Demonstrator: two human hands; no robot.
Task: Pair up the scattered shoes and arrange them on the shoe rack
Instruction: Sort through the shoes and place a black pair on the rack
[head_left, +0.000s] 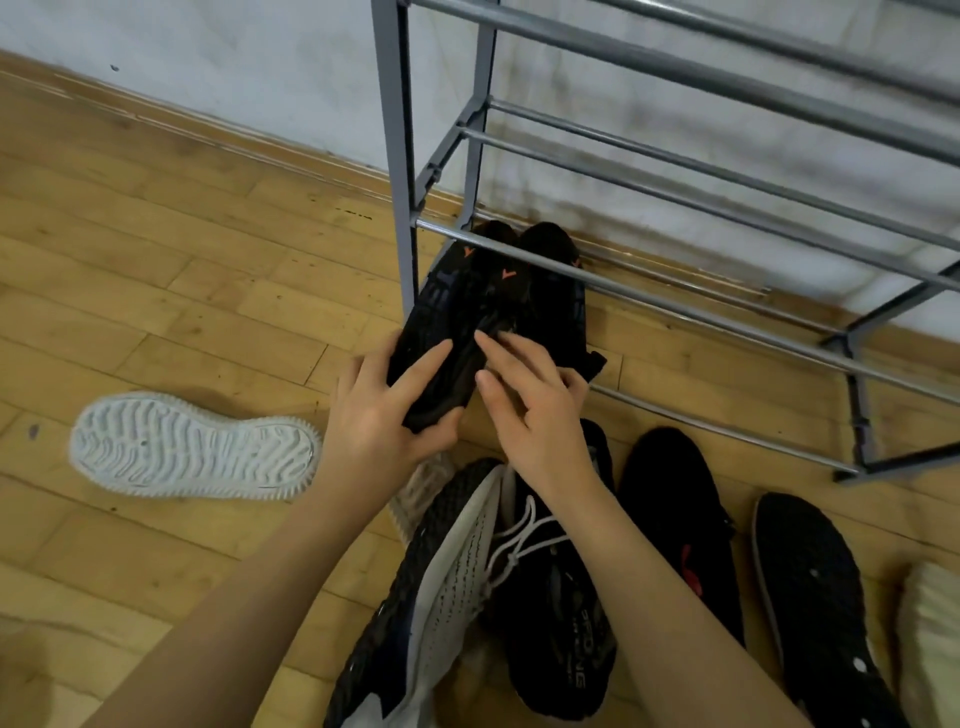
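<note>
Black shoe pair toes under shoe rack rail; left hand fingers clamped on heel, right hand fingers spread, touching.

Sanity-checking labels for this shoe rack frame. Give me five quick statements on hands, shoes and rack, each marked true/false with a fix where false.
1. The left hand grips the heel end of a black shoe. True.
2. The black shoes with orange marks have their toes under the lowest front bar of the shoe rack. True.
3. The white shoe stands upright on the rack. False: it lies sole-up on the wooden floor, left of the hands.
4. The right hand holds a white lace. False: it rests at the black pair.
5. The rack's upper bars carry shoes. False: the visible ones are bare.
</note>
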